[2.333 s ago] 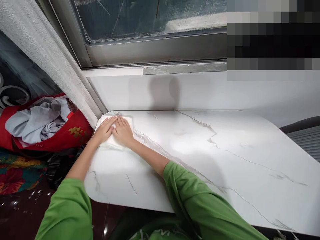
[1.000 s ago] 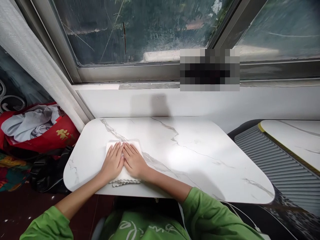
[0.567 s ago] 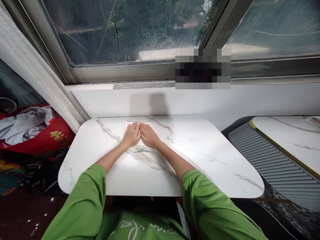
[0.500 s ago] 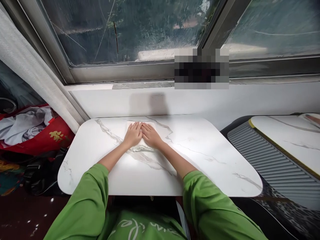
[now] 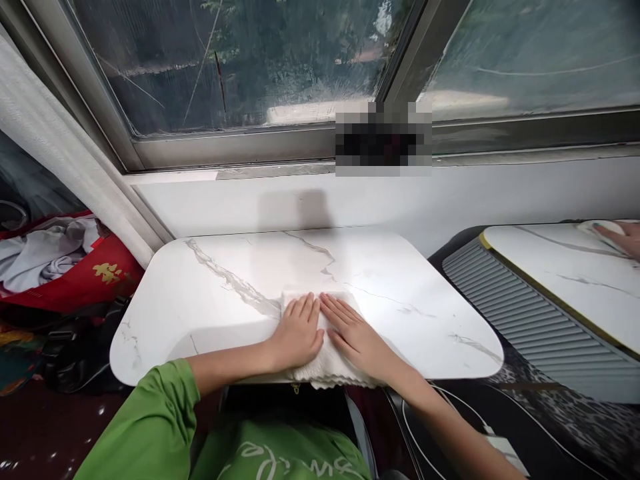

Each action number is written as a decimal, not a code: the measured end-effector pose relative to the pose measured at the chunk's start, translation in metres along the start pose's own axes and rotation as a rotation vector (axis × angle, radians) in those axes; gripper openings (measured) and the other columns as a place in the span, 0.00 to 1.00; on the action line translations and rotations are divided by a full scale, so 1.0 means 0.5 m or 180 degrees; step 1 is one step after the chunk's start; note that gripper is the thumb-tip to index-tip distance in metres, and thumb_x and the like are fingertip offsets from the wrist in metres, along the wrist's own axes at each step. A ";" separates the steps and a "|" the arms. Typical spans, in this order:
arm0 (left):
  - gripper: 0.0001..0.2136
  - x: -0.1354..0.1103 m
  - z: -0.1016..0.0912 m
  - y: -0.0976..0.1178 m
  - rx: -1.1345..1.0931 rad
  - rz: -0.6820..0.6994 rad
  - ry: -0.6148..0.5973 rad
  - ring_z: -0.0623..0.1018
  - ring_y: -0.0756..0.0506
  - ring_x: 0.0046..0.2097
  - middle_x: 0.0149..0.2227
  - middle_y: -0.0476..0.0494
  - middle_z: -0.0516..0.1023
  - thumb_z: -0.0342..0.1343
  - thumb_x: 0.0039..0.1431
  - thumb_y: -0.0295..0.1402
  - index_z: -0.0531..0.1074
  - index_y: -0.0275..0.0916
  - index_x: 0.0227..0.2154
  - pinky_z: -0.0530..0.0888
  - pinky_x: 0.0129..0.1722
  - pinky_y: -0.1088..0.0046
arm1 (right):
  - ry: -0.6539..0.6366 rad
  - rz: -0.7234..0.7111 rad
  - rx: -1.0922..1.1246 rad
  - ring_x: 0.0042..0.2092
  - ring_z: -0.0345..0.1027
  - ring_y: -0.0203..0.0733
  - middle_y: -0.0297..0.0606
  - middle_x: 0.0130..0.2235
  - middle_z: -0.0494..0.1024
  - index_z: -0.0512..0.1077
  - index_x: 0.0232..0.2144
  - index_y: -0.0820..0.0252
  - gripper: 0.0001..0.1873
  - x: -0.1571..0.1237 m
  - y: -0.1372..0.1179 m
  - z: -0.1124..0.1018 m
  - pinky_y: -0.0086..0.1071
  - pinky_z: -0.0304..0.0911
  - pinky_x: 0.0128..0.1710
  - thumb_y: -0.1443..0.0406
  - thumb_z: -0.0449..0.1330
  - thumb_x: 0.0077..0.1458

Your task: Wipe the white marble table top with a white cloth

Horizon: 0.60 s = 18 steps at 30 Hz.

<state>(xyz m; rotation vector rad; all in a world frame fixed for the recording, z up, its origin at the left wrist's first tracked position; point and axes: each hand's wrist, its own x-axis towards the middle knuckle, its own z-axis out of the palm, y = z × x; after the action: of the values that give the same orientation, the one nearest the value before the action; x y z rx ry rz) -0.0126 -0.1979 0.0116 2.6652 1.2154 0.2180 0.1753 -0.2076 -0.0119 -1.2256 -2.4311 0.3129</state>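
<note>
A folded white cloth point(image 5: 330, 360) lies on a white marble-patterned tabletop point(image 5: 210, 300), its ruffled edge hanging slightly over the near side. My left hand point(image 5: 299, 333) presses flat on the cloth's left part, fingers stretched out. Beside it, my right hand point(image 5: 355, 337) is also flat on the cloth, fingers extended and pointing up to the left. The fingertips of both hands nearly meet. Much of the cloth is hidden under my palms.
At far right, another person's hand point(image 5: 631, 239) rests on a white cloth point(image 5: 595, 230) on a second table point(image 5: 540, 247). A red bag point(image 5: 115, 267) of clothes stands left, by a curtain point(image 5: 65, 140). White cables point(image 5: 410, 427) and a window frame point(image 5: 240, 150) are nearby.
Both my hands have drawn the cloth from the table's far side back to its near edge and a little right. The other person's hand has come into view.
</note>
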 end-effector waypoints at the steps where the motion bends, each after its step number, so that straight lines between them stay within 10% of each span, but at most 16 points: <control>1: 0.27 0.004 0.005 0.013 0.0065 0.0018 0.0003 0.49 0.38 0.67 0.66 0.28 0.48 0.37 0.67 0.36 0.49 0.22 0.63 0.50 0.65 0.57 | 0.0010 0.0115 0.0054 0.67 0.42 0.45 0.42 0.67 0.50 0.46 0.66 0.58 0.30 -0.011 0.001 -0.001 0.50 0.49 0.64 0.63 0.44 0.63; 6: 0.28 0.074 0.028 0.030 0.0077 -0.0112 0.0084 0.47 0.39 0.68 0.67 0.30 0.44 0.37 0.66 0.36 0.47 0.22 0.64 0.50 0.65 0.59 | 0.0498 0.0716 0.0197 0.65 0.49 0.48 0.44 0.64 0.59 0.54 0.64 0.58 0.28 0.010 0.042 0.020 0.54 0.50 0.63 0.62 0.45 0.61; 18: 0.28 0.355 0.037 -0.101 0.0106 -0.0159 0.0278 0.49 0.42 0.68 0.67 0.33 0.49 0.37 0.64 0.35 0.49 0.23 0.63 0.46 0.66 0.63 | 0.0979 0.0909 -0.0111 0.60 0.60 0.52 0.49 0.57 0.69 0.68 0.54 0.65 0.26 0.222 0.269 0.004 0.51 0.54 0.60 0.66 0.45 0.55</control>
<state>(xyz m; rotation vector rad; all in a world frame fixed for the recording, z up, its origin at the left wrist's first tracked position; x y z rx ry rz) 0.0702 -0.0331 -0.0100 2.6754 1.3212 0.3118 0.2113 -0.0385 -0.0356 -1.5162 -2.0121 0.1477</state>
